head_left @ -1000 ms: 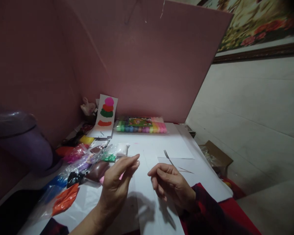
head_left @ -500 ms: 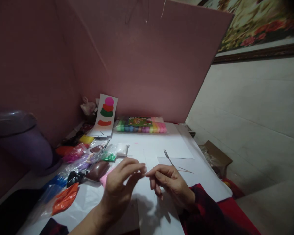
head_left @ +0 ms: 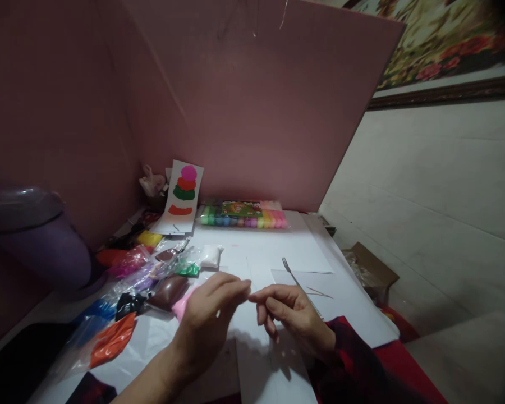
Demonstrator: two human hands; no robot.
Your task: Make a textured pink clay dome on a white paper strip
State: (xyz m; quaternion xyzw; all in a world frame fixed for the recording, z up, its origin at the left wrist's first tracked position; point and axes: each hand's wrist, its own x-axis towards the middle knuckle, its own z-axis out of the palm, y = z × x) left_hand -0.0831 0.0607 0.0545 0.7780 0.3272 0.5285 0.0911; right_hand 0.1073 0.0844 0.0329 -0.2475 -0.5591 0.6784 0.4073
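Observation:
My left hand is raised over the white work surface. Its thumb and fingertips are pressed together, and whatever they pinch, if anything, is too small or hidden to make out. Facing it is my right hand, its index finger stretched toward the left fingertips with only a tiny gap or light contact between them. The other right fingers curl loosely, the thumb lies along the index finger, and nothing shows in them. Just beyond the right hand lie a metal fork and thin sticks. A pink packet is partly hidden behind my left hand.
Several bags of coloured clay, including orange, brown and white, crowd the left side. A multicoloured clay pack and a painted card stand at the back. A purple container is far left, a cardboard box right.
The left fingers have closed down and flattened, with the fingertips now nearer the thumb. My right hand has barely moved, and the things on the surface stay put.

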